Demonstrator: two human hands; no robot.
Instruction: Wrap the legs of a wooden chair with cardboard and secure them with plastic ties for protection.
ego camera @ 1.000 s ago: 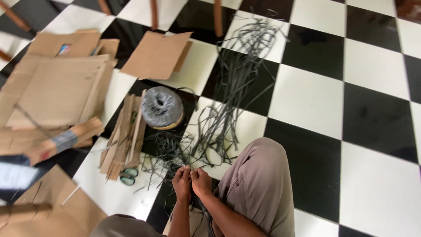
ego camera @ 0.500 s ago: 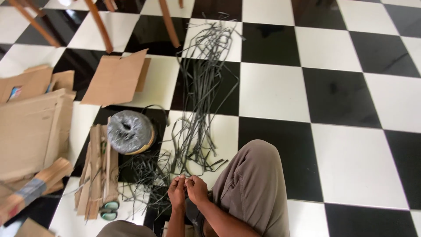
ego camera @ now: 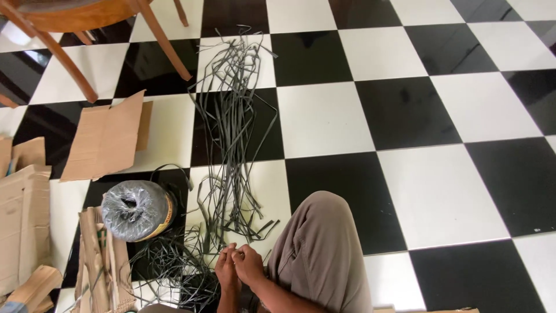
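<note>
Thin dark strips (ego camera: 229, 145) are lying in a long loose bundle on the checkered floor (ego camera: 324, 116), running from twelve o'clock down toward the person's hands at six o'clock. Their near ends are fanning out into a tangle just above and to the left of the hands. The left hand (ego camera: 226, 269) and the right hand (ego camera: 250, 265) are pressing together, fingertips meeting at the strip ends; they seem to be pinching a strand between them, though the strand itself is too fine to make out inside the grip. At three o'clock from the hands, the person's bent knee (ego camera: 318, 249) in grey-brown trousers is rising beside them. At nine o'clock from the hands, a spool (ego camera: 136, 210) wrapped in shiny grey film is sitting on a black tile, with folded cardboard strips (ego camera: 101, 261) lying just beside it at its lower left. Farther out at ten o'clock, a flat cardboard sheet (ego camera: 107, 136) is resting on the floor, and more cardboard (ego camera: 23, 220) is showing at the left edge. Wooden chair legs (ego camera: 162, 40) are standing at eleven o'clock.
</note>
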